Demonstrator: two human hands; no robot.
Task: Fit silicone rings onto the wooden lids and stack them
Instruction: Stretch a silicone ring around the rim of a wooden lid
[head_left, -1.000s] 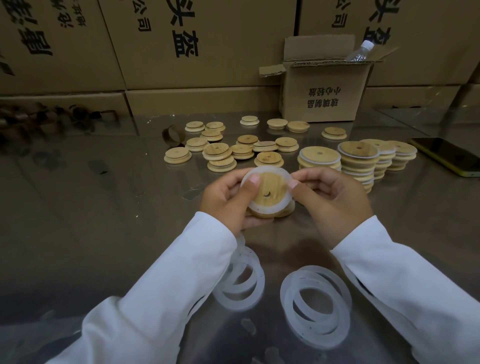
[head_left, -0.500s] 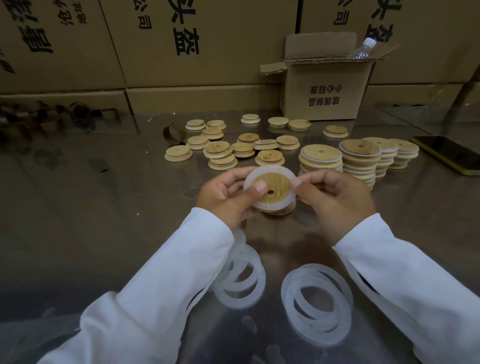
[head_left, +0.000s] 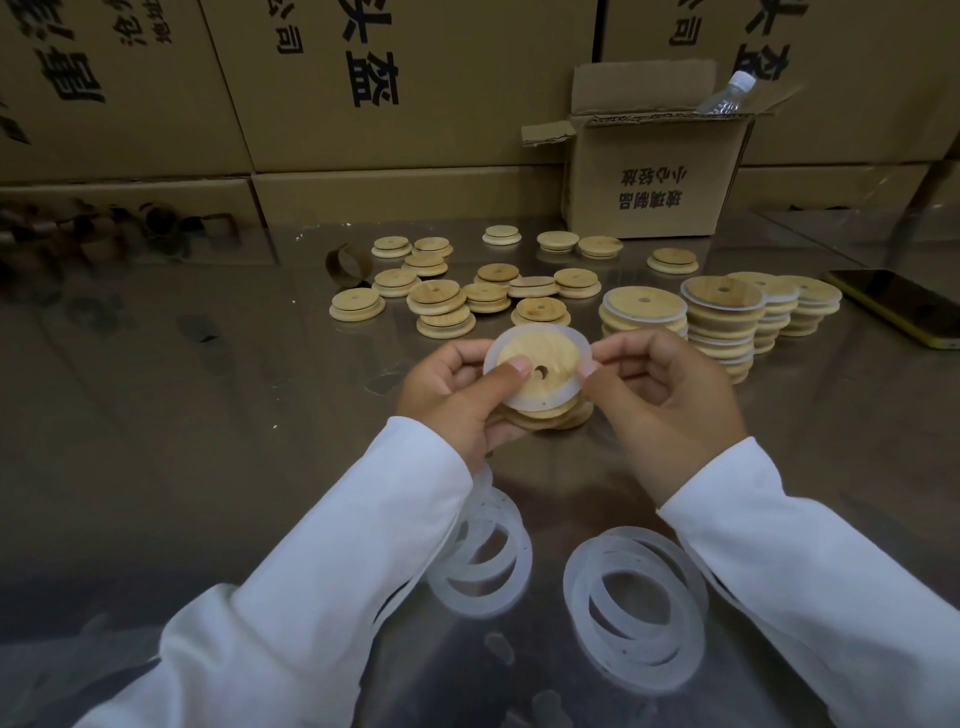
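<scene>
1. Now holding a wooden lid (head_left: 551, 354) mid-frame, left hand (head_left: 451, 391) thumb pressing the wood.
2. Pinching the white silicone ring (head_left: 540, 332) on its edge with the right hand (head_left: 662, 402).
3. Up and to the right, stacks of lids (head_left: 722, 325); lower down, loose rings (head_left: 634, 626).

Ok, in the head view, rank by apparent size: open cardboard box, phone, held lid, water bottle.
Largest: open cardboard box
phone and held lid about alike (lid nearer the camera, phone cropped), so unranked
water bottle, only its top showing
</scene>
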